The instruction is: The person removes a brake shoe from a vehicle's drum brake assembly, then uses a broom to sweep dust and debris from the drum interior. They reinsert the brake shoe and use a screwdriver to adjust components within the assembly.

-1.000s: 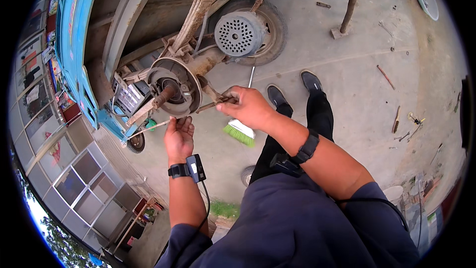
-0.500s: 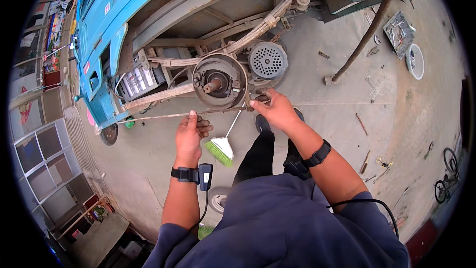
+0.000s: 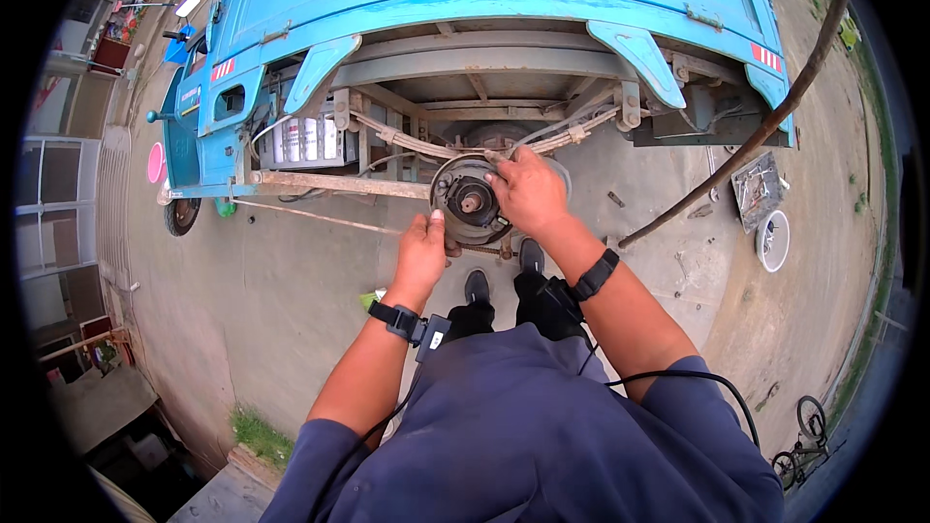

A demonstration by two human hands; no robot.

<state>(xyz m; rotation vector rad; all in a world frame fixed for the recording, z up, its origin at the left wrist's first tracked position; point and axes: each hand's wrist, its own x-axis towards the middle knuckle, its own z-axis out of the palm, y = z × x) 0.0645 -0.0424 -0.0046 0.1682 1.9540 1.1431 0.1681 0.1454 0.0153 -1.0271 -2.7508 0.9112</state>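
A round, rusty wheel brake assembly (image 3: 451, 223) with a bare axle stub (image 3: 471, 202) at its centre sits under the side of a blue cargo vehicle (image 3: 465, 15). My right hand (image 3: 531, 192) is at its upper right rim, thumb and fingers closed over the edge; whether a small part lies between them is hidden. At the lower left rim is my left hand (image 3: 422, 254), thumb up and fingers curled. A long thin rod (image 3: 320, 215) runs from the vehicle's front to this hand and passes behind it, with a rusty spring-like piece (image 3: 480, 249) beyond.
Leaf springs (image 3: 412, 140) and a frame beam (image 3: 339, 182) surround the brake. A slanting pole (image 3: 736, 155) stands at right, beside a tool tray (image 3: 758, 190) and a white basin (image 3: 773, 240). A green broom head (image 3: 371, 300) shows behind my left wrist.
My right hand has gone from the brake's lower right side up to its upper right rim. My left hand has come closer to the lower left rim. The whole view has shifted.
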